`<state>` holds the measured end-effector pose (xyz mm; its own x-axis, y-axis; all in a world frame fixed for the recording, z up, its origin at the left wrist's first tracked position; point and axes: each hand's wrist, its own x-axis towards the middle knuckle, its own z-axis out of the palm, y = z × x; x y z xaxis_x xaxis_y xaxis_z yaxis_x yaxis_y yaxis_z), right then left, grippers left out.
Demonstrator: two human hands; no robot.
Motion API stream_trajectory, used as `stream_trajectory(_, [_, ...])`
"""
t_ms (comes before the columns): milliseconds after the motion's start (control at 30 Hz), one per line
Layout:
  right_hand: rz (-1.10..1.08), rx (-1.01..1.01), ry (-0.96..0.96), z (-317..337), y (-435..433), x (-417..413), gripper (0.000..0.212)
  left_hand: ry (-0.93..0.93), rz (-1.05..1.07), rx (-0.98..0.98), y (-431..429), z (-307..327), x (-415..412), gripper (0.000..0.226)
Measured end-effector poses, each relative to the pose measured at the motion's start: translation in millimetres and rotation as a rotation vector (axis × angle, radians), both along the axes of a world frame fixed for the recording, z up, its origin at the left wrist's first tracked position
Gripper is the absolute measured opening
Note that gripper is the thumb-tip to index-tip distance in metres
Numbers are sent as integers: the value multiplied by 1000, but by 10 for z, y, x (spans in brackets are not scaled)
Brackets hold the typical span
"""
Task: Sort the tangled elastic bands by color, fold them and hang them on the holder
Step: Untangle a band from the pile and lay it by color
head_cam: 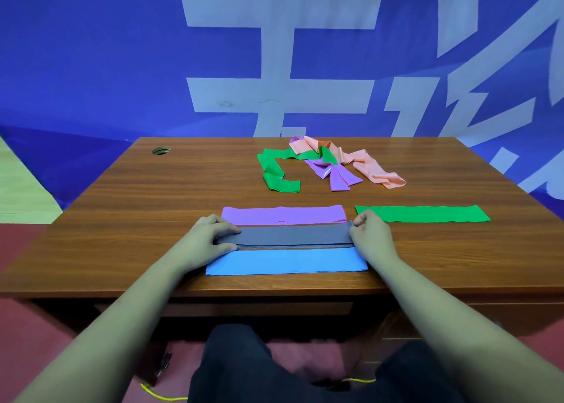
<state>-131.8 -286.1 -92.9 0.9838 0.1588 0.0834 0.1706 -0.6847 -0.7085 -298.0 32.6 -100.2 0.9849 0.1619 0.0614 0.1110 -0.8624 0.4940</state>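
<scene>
A folded grey band [293,236] lies flat near the table's front edge, between a folded purple band [283,214] behind it and a folded blue band [287,261] in front. My left hand [210,239] pinches the grey band's left end, thumb on top. My right hand [370,235] pinches its right end with curled fingers. A folded green band [422,213] lies flat to the right. Farther back sits a tangle of green [279,183], purple [337,177] and peach [375,169] bands. No holder is in view.
The wooden table [152,213] has a cable hole [160,150] at its back left. A blue banner wall [122,67] stands right behind the table. My knees are under the front edge, above a red floor.
</scene>
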Motion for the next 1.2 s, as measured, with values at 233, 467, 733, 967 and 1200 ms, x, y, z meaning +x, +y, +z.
stream_trajectory(233, [63, -139, -143, -122, -37, 97, 7, 4, 12, 32, 44, -11, -33, 41])
stream_trajectory(467, [136, -152, -209, 232, 214, 328, 8, -196, 51, 23, -45, 166, 216, 18])
stream_trajectory(733, [266, -150, -90, 357, 849, 643, 9, -189, 186, -42, -245, 377, 1100, 8])
stream_trajectory(967, [177, -173, 135, 163, 1356, 1008, 18, -116, 288, -103, -216, 263, 1750, 26])
stream_trajectory(1200, [6, -304, 143, -76, 1621, 1182, 31, 61, 483, -63, -143, 35, 2148, 46])
